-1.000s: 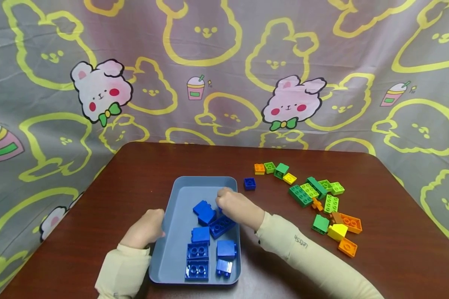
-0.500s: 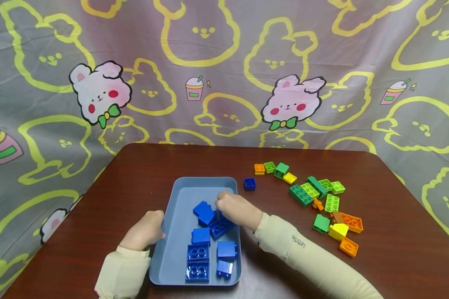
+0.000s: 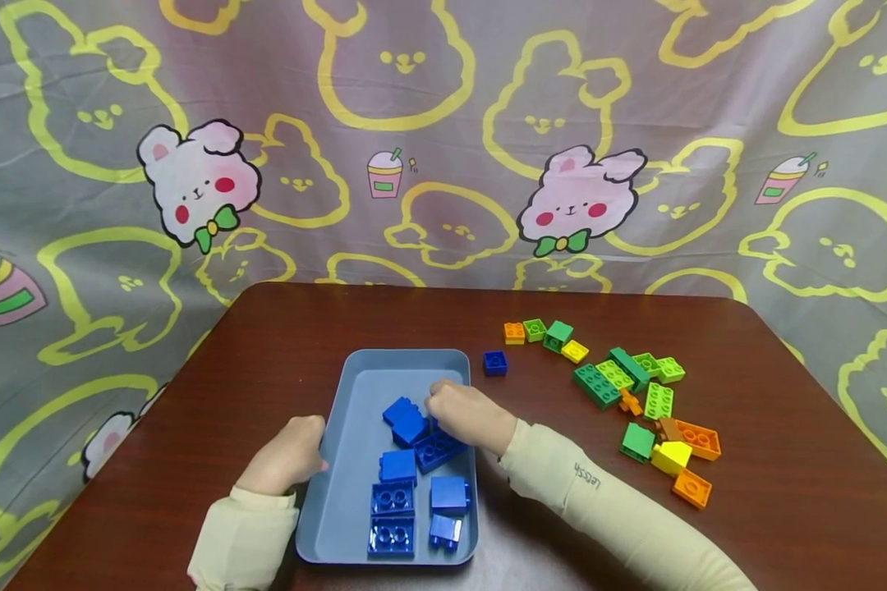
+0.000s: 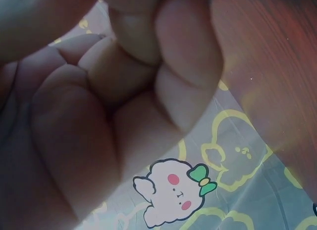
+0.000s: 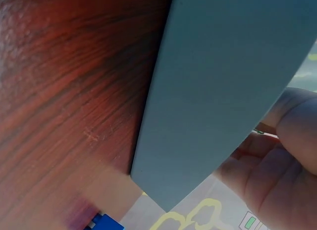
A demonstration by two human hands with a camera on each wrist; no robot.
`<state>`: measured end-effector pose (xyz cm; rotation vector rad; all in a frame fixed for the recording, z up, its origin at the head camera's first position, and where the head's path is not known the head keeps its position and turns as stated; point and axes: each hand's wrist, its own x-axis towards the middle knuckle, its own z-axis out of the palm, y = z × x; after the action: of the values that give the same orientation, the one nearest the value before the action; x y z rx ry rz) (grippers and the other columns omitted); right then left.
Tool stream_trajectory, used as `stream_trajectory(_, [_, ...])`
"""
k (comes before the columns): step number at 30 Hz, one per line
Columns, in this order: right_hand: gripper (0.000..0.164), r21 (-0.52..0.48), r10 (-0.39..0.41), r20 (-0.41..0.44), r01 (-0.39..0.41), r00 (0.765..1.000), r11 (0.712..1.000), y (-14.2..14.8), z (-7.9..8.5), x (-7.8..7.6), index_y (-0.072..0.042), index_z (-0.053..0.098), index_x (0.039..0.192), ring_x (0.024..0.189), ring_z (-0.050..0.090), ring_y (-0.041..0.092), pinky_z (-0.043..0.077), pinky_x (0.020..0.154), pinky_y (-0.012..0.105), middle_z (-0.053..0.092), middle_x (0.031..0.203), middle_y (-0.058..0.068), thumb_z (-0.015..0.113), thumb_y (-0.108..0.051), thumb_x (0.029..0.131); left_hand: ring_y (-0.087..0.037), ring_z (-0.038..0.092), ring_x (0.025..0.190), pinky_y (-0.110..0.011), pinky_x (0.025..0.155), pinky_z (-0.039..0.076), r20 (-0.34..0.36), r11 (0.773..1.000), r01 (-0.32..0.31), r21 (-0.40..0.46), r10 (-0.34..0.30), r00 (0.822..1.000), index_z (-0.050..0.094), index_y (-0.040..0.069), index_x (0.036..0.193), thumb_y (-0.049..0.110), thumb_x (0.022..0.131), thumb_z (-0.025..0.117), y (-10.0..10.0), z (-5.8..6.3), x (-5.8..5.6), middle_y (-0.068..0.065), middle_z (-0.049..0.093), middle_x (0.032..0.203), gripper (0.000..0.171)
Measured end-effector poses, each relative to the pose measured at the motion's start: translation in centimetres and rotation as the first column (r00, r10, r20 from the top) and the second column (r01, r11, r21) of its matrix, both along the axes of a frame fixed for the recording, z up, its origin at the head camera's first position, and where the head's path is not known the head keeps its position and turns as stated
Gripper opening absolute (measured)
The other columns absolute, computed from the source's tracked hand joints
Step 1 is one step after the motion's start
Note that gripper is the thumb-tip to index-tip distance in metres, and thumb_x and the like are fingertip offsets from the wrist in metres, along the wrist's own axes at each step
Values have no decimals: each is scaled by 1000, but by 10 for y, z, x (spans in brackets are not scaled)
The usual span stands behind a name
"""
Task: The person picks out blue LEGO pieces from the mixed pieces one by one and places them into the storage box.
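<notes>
A blue-grey tray [image 3: 362, 386] holds several blue toy bricks. My right hand [image 3: 469, 414] reaches over its right rim, fingers curled down onto a blue brick [image 3: 434, 425] that it mostly covers. Just below lies a long blue brick [image 3: 438, 448]; to the left are two overlapping blue bricks [image 3: 410, 428]. In the right wrist view the tray's outer wall [image 5: 198, 106] hides part of the fingers [image 5: 257, 175]. My left hand [image 3: 284, 451] is curled at the tray's left rim; the left wrist view shows its folded fingers [image 4: 124, 66] with nothing visible in them.
Outside the tray, a small blue brick [image 3: 495, 363] lies off its upper right corner. Green, yellow and orange bricks, including a dark green brick [image 3: 596, 386] and an orange brick [image 3: 691, 488], are scattered on the brown table [image 3: 303, 328]. A patterned curtain [image 3: 443, 271] hangs behind.
Almost nothing differs. My right hand dips very slightly lower over the bricks, and my left hand stays at the tray's rim. The tray and the loose bricks keep their places.
</notes>
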<state>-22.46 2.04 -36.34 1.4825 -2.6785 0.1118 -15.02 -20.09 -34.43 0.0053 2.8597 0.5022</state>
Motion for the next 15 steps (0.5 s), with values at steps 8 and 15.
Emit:
stream_trajectory(8, [14, 29, -23, 6, 23, 1000, 999, 0, 2, 1, -7, 68, 95, 70, 56, 12, 47, 65, 18, 61, 79, 4, 63, -13, 83, -21, 54, 60, -38, 56, 48, -2, 1000, 8, 9, -8, 1000, 55, -12, 85, -8, 67, 71, 0, 0, 0, -14, 54, 67, 24])
stream_trajectory(15, [16, 14, -25, -44, 26, 999, 1000, 2, 5, 1, -7, 68, 95, 69, 56, 11, 46, 63, 16, 60, 78, 4, 63, -18, 83, -21, 53, 59, -37, 55, 47, -17, 1000, 13, 9, -13, 1000, 55, -12, 84, -8, 67, 71, -1, -1, 0, -14, 53, 66, 24])
